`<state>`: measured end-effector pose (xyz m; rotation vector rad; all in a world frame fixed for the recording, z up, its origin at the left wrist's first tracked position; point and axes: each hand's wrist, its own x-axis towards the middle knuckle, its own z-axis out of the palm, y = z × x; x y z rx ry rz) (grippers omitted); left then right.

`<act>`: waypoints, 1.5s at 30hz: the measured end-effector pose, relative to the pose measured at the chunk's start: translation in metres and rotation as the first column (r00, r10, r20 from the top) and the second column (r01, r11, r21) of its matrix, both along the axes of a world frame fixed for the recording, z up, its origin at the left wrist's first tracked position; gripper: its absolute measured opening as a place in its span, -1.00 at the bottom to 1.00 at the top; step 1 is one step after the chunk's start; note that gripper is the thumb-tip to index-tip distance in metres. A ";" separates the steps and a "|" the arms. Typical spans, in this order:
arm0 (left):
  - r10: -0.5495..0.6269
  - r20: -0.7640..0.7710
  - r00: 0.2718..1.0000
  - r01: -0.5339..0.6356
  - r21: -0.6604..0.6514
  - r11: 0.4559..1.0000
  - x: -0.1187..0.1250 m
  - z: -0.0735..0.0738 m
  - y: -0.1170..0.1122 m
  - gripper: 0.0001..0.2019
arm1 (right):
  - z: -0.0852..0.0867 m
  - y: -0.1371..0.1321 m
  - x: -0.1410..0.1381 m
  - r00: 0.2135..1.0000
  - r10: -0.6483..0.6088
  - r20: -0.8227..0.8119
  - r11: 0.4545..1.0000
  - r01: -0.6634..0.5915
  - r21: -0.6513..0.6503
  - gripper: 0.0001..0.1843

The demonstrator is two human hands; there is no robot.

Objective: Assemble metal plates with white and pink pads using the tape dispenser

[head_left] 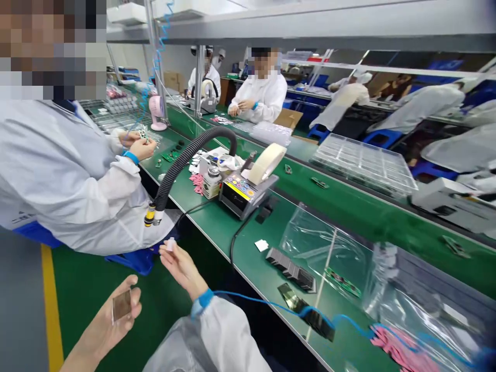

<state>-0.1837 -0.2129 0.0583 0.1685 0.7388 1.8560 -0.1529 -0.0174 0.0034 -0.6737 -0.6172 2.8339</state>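
Note:
My left hand [108, 323] is low in the view, its fingers pinching a small translucent brownish square [121, 305] upright. My right hand [182, 268] is raised above the dark floor gap beside the bench, with a small pale pink piece [169, 244] between its fingertips. A blue wrist strap [201, 298] circles my right wrist, and its blue cord [294, 310] runs right across the green bench [248, 253]. Nearest my hands on the bench lie a white paper square [261, 245] and a stack of dark flat pieces [290, 269].
A co-worker in a white smock [70, 175] handles a small circuit board at the left. A black ribbed hose [186, 165] and an automatic tape dispenser [248, 194] stand on the bench. A clear plastic bag [325, 243] and pink foam pieces [399, 349] lie right.

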 end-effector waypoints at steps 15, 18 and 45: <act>0.348 0.252 0.903 -0.308 -0.185 0.933 -0.079 -0.086 0.082 -0.76 | -0.045 -0.002 -0.052 0.995 0.042 0.091 0.988 -0.055 0.142 -0.75; 0.334 0.285 0.898 -0.283 -0.206 0.937 -0.076 -0.087 0.090 -0.76 | -0.047 0.008 -0.051 0.994 0.014 0.106 0.985 -0.032 0.172 -0.74; 0.448 0.366 0.816 -0.415 -0.168 0.894 -0.078 -0.090 0.027 -0.50 | -0.014 -0.024 -0.065 0.944 0.301 0.132 0.950 -0.310 0.049 -0.73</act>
